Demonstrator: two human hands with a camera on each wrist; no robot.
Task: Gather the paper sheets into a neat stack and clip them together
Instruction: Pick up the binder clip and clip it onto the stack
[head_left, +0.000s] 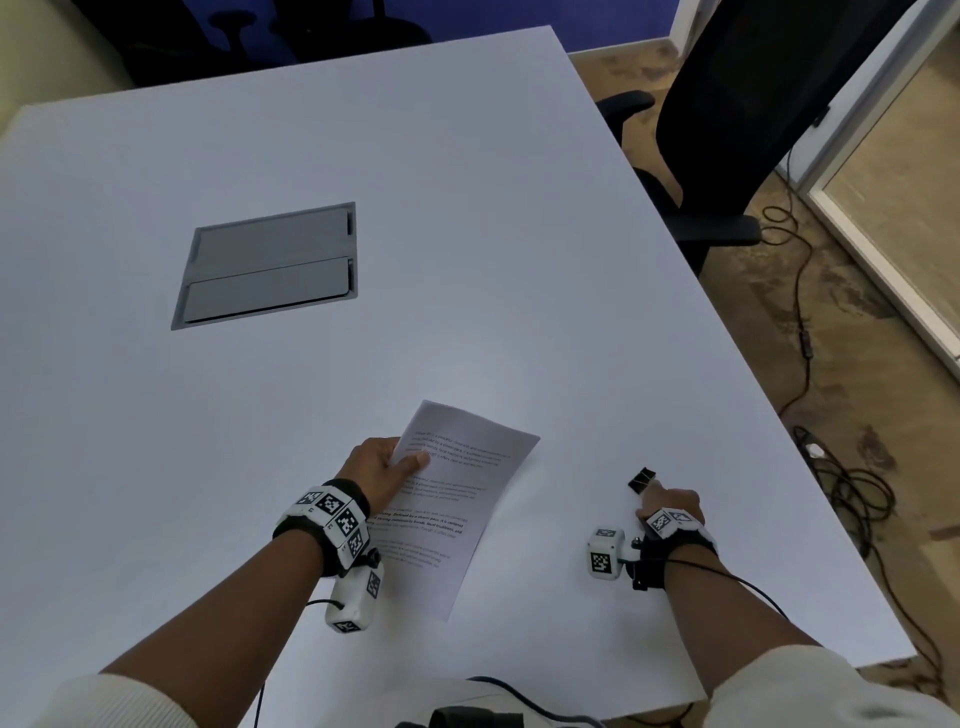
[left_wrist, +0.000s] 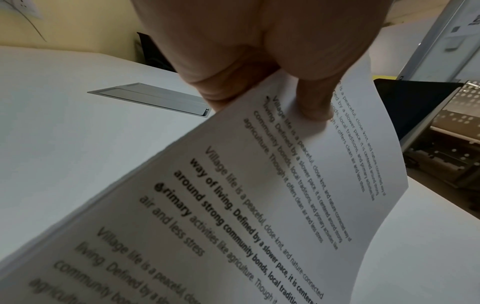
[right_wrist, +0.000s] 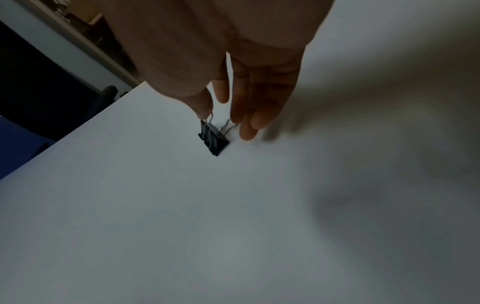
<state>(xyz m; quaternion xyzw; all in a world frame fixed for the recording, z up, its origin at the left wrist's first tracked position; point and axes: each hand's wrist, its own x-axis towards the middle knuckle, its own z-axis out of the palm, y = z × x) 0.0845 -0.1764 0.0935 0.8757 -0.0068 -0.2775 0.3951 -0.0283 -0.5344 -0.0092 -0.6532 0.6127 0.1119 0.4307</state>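
One stack gathered, clip not yet on.
The paper sheets (head_left: 457, 504) sit squared in my left hand (head_left: 379, 467), thumb pinching the top; off to my right, my right hand (head_left: 670, 506) pinches the binder clip (right_wrist: 214, 139) on the table (head_left: 467, 208); clipping remains.

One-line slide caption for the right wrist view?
Right hand pinching a black binder clip's wire handles on the white table.

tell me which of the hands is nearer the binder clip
Right. The right hand is at the binder clip, fingers on its wire handles; the left hand holds the paper stack away from it.
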